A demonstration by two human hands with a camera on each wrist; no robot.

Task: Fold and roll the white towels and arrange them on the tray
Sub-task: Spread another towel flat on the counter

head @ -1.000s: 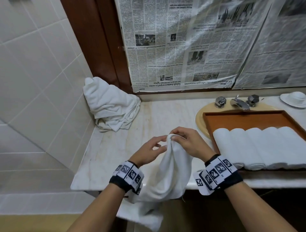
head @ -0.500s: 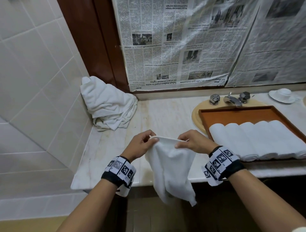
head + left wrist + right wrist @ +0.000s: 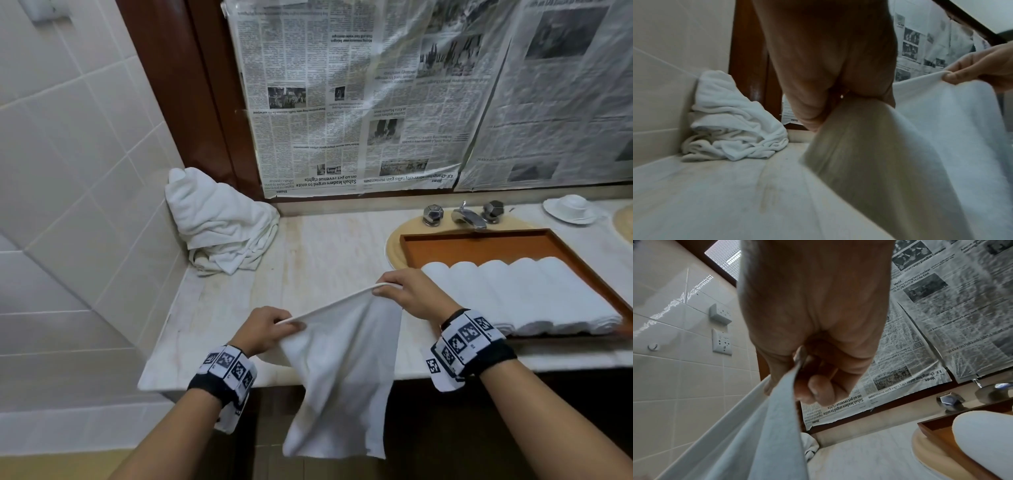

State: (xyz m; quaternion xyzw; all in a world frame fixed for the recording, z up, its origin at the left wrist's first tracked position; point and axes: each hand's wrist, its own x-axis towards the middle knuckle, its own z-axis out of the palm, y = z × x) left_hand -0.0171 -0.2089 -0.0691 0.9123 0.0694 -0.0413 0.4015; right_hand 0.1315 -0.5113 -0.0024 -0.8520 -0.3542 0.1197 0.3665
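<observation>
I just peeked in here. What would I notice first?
A white cloth towel stretched between the left hand and right hand, hanging past the counter edge. Right of it, five rolled white towels lie side by side in a brown wooden tray; a crumpled white towel pile sits in the left corner.

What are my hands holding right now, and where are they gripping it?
A white towel. The left hand and right hand each pinch its top edge, near opposite ends; the rest hangs free.
</observation>
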